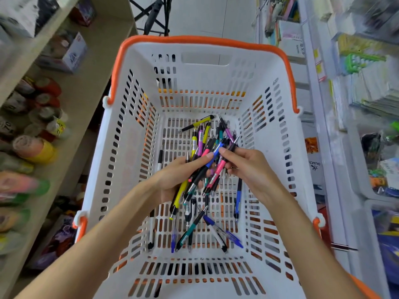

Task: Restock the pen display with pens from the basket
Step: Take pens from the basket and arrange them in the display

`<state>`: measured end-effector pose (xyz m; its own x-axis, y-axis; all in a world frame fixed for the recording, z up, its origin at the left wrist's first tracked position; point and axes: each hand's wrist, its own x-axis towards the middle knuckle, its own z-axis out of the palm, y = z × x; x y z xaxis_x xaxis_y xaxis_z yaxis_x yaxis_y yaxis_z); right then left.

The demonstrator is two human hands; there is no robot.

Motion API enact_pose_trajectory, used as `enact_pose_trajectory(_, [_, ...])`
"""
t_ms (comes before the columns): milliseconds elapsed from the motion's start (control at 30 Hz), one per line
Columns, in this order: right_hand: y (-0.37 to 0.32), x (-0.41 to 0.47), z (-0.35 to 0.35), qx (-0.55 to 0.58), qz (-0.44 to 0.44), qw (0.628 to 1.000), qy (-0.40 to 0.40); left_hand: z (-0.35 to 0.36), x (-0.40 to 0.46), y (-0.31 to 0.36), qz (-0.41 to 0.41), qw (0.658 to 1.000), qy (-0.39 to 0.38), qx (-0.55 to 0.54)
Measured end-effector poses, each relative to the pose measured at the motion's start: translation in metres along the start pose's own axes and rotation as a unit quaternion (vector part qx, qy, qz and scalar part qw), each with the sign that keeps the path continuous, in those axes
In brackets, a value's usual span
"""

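Note:
A white slotted basket [272, 134] with orange handles fills the middle of the view. Several coloured pens lie loose on its floor, among them a yellow pen [197, 124] at the far side and a teal pen [190, 228] nearer me. Inside the basket my left hand [179, 180] grips a bunch of pens [207, 169] of mixed colours. My right hand [248, 169] meets it from the right and pinches pens in the same bunch with thumb and fingertips. The pen display cannot be made out in this view.
A beige shelf unit [71, 134] with tape rolls and boxes runs along the left. White racks [336, 117] of packaged stationery stand on the right. A black folding stand [153, 14] is on the pale floor beyond the basket.

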<state>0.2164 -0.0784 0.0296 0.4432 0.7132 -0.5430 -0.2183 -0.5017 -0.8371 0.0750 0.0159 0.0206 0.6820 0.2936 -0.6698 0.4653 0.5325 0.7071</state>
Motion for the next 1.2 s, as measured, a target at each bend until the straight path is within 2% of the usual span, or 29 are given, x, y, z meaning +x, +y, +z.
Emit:
enact_pose_trajectory(100, [0.000,-0.001,0.002,0.019,-0.028,0.999,0.031,-0.003,0.002,0.000,0.004,1.000,-0.008,-0.003])
enact_pose_trajectory(200, [-0.001,0.000,-0.002,0.080,-0.064,0.987,0.124,-0.002,0.001,-0.003,0.015,0.999,0.023,-0.018])
enact_pose_trajectory(300, [-0.004,-0.002,-0.006,0.175,-0.102,0.958,0.202,0.000,-0.001,-0.005,0.023,0.995,0.061,-0.069])
enact_pose_trajectory(400, [-0.004,-0.004,-0.007,0.229,-0.088,0.955,0.168,0.000,-0.001,-0.006,0.034,0.986,0.064,-0.152])
enact_pose_trajectory(533, [0.000,-0.005,0.006,0.202,-0.035,0.975,0.086,0.000,0.000,-0.009,0.050,0.978,0.089,-0.182])
enact_pose_trajectory(667, [0.006,-0.008,0.021,0.021,-0.069,0.994,0.084,0.002,-0.001,-0.008,0.063,0.974,0.129,-0.174])
enact_pose_trajectory(767, [0.007,-0.012,0.026,-0.032,-0.110,0.991,0.075,0.003,0.002,-0.010,0.058,0.976,0.152,-0.145])
enact_pose_trajectory(933, [0.010,-0.015,0.030,-0.081,-0.159,0.982,0.062,0.004,0.004,-0.013,0.054,0.975,0.142,-0.162])
enact_pose_trajectory(1200, [0.014,-0.013,0.028,-0.223,-0.187,0.954,0.076,0.002,0.009,-0.016,0.053,0.977,0.155,-0.137])
